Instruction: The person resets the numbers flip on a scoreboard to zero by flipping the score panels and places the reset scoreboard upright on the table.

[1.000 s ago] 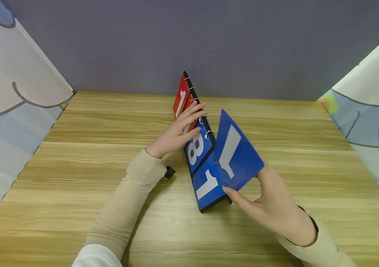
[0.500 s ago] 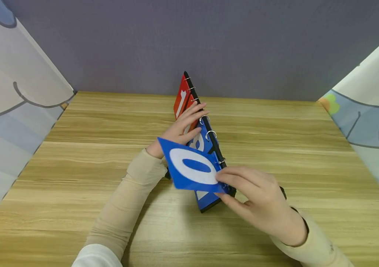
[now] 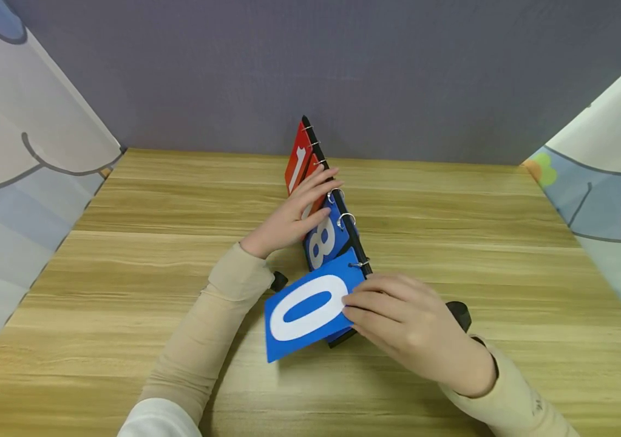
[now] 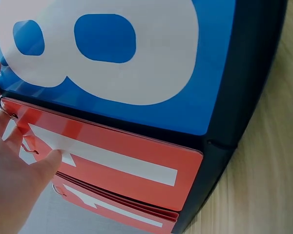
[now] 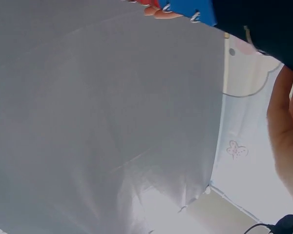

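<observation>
A flip scoreboard with a black frame (image 3: 358, 240) stands angled on the table, number cards hanging from its top rings. My left hand (image 3: 288, 218) rests across the top edge with straight fingers, its thumb lying on a red "1" card (image 4: 117, 163) in the left wrist view. A blue "8" card (image 3: 322, 244) hangs beside that thumb. At the near end, my right hand (image 3: 414, 331) holds a blue "0" card (image 3: 310, 306) close to its ringed edge, fingertips on the face and thumb mostly hidden. This card slants out from the board, covering most of the card behind it.
The wooden table (image 3: 124, 273) ends at a grey backdrop (image 3: 315, 67). Cartoon-printed panels (image 3: 31, 152) rise on both sides. Another red "1" card (image 3: 297, 159) hangs at the scoreboard's far end. Small black objects show beside both wrists.
The right hand has brought a blue card over the top from behind to the front. Its "0" side has swung down toward the board. The left hand has stayed in place.
</observation>
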Demonstrator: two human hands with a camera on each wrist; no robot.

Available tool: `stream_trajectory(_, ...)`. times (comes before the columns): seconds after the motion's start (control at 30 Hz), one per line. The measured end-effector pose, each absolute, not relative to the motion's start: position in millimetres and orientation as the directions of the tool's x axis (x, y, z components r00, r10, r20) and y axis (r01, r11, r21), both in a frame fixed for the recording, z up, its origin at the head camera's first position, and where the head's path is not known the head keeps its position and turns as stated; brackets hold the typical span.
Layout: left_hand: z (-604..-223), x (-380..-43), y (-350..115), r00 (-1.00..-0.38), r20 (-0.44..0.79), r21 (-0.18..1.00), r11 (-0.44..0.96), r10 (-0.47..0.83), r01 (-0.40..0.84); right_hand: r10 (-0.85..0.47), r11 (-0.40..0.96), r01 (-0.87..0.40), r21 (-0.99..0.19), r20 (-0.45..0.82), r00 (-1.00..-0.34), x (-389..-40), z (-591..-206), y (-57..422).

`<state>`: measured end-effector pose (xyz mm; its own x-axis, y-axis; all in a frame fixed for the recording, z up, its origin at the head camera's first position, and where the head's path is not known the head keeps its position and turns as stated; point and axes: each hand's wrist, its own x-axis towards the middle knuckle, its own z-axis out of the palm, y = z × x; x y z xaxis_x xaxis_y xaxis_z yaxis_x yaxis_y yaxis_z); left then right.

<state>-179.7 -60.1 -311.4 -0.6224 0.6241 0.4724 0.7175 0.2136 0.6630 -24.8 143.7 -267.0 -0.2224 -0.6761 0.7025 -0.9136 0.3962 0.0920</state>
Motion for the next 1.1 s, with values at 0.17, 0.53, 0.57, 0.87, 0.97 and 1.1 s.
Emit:
stream_trajectory(0.17,-311,-180,-60,-0.625,0.472,0.667,0.212,0.621,0.714,-0.782,0.375,-0.917,0.136,0.577,-0.235,-30,-267,149)
stream_trajectory(0.53,-309,-180,-60,-0.627,0.466,0.671,0.213,0.624,0.71,-0.817,0.345,-0.929,0.13,0.529,-0.23,-40,-270,153)
stream_trajectory(0.57,-310,-180,-60,-0.628,0.464,0.671,0.215,0.625,0.71,-0.819,0.345,-0.93,0.124,0.524,-0.234,-40,-270,153)
stream_trajectory(0.87,-313,-179,-61,-0.63,0.464,0.668,0.221,0.622,0.711,-0.839,0.332,-0.942,0.044,0.47,-0.274,-41,-270,155)
stream_trajectory(0.97,-314,-180,-59,-0.623,0.471,0.665,0.213,0.625,0.716,-0.835,0.273,-0.961,-0.047,0.485,-0.26,-44,-268,159)
stream_trajectory(1.1,-314,-180,-57,-0.614,0.473,0.666,0.2,0.632,0.719,-0.77,0.125,-0.962,-0.243,0.587,-0.248,-58,-263,168)
